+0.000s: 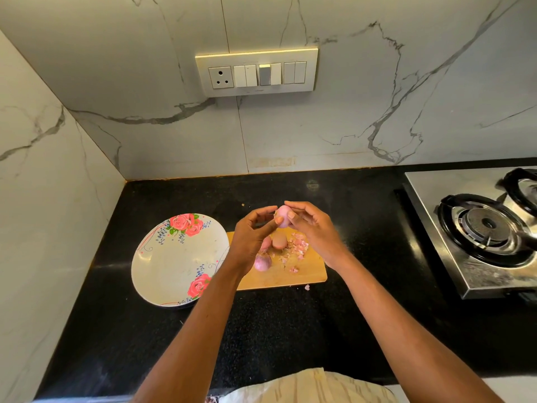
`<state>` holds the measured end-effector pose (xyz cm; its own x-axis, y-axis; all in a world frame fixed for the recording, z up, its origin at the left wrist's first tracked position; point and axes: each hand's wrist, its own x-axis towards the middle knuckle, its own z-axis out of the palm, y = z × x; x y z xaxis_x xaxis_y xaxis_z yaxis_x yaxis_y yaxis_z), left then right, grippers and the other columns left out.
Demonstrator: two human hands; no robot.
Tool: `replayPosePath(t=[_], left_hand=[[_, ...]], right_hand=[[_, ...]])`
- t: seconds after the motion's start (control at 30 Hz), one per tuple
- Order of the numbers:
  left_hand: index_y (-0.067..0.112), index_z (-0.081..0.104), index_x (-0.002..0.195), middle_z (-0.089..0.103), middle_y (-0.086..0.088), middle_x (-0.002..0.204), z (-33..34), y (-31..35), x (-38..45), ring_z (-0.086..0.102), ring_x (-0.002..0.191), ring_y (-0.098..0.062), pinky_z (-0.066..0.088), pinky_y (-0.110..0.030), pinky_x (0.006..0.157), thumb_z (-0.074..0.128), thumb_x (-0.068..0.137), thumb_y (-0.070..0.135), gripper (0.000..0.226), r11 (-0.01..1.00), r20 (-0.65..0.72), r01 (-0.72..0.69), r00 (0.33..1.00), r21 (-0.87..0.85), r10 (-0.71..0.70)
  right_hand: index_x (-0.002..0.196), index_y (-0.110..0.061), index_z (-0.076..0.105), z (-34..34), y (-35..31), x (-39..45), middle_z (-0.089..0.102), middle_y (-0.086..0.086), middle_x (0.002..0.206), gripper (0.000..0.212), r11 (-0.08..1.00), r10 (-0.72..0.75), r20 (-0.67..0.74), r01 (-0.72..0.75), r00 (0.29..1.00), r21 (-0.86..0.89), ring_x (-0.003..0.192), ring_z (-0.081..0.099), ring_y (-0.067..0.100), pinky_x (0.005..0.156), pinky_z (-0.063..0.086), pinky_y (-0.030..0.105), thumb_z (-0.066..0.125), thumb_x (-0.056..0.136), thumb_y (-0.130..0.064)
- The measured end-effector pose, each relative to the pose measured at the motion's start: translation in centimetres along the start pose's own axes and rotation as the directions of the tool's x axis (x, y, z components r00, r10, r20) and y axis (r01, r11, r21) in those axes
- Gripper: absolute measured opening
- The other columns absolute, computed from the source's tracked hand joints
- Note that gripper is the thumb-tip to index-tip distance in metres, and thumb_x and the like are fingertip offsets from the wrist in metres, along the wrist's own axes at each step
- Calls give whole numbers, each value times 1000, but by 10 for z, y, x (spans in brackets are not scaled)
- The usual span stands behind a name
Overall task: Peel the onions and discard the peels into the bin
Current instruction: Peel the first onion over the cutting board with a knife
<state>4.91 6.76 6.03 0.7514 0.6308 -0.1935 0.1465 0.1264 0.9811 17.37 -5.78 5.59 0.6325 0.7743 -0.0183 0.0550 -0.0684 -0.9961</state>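
A small pink onion [283, 216] is held up above the wooden cutting board [308, 274]. My right hand [315, 231] grips it from the right, fingers curled over its top. My left hand [251, 237] pinches at its left side with thumb and fingertips. On the board lie a brown-skinned onion [279, 240] and a purple onion [263, 261], partly behind my left hand. Pink peel scraps [299, 245] are scattered on the board's right half. No bin is in view.
A white floral plate [162, 266] sits on the black counter [145, 330] left of the board. A steel gas stove [482, 228] stands at the right. One peel scrap [307, 287] lies on the counter by the board's front edge. Marble walls close the left and back.
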Motion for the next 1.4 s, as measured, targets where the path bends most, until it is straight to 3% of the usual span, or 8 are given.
replayPosePath(t=[0.2,0.37,0.5,0.6,0.73,0.93,1.2,1.4], left_hand=[[21,66,128,73,6,119,-1,1,-2,68,111,-9,57,-28,94,74,90,24,39,1000,27,-16,1000,-20,17],[17,65,130,72,3,122,-3,2,-4,68,112,-10,57,-29,95,75,89,20,42,999,48,-34,998,-10,35],[19,65,124,72,4,118,-1,4,-4,69,108,-9,58,-29,95,78,87,22,40,993,-4,-96,995,70,97],[22,63,120,70,6,117,0,2,-4,68,107,-6,57,-23,91,84,82,21,44,980,-49,-157,985,123,164],[25,62,118,69,10,115,1,0,-5,68,104,-4,56,-16,87,87,79,22,47,953,-115,-219,962,208,247],[31,58,119,64,18,112,2,3,-3,66,103,-1,54,-12,85,86,80,25,49,927,-91,-225,961,300,262],[19,62,132,70,6,121,-4,0,-6,68,110,-5,54,-16,88,78,87,9,48,981,29,-158,987,112,156],[27,63,133,68,9,128,-8,3,-5,64,119,-9,55,-29,98,73,91,16,44,988,93,-143,986,51,138]], right_hand=[[118,-5,67,2,-1,-3,73,7,116,23,959,56,-35,-44,998,279,116,69,22,97,57,41,67,95,-9],[110,-1,67,0,-2,-4,72,12,118,15,907,101,-21,-84,995,412,116,68,29,95,58,39,64,97,-6],[114,-4,63,0,-1,-4,69,14,122,15,896,110,8,-103,994,431,116,68,27,92,59,35,59,100,-8],[113,-4,61,-1,-1,-3,69,15,123,18,912,112,31,-115,993,394,116,68,26,92,59,35,62,99,-14],[116,-14,69,-6,-3,0,71,1,118,21,991,35,8,-35,999,130,114,67,17,93,58,36,68,96,-20],[116,-27,74,-3,-2,3,72,-12,117,21,991,-79,17,80,997,-107,116,65,12,99,56,42,71,95,-26],[110,-21,76,-6,-2,1,75,-5,111,17,998,-56,-47,56,997,6,110,70,16,95,58,48,73,93,-23],[114,-20,71,-14,-9,1,72,-6,114,21,997,-77,50,78,996,-18,109,70,18,89,61,38,73,93,-23]])
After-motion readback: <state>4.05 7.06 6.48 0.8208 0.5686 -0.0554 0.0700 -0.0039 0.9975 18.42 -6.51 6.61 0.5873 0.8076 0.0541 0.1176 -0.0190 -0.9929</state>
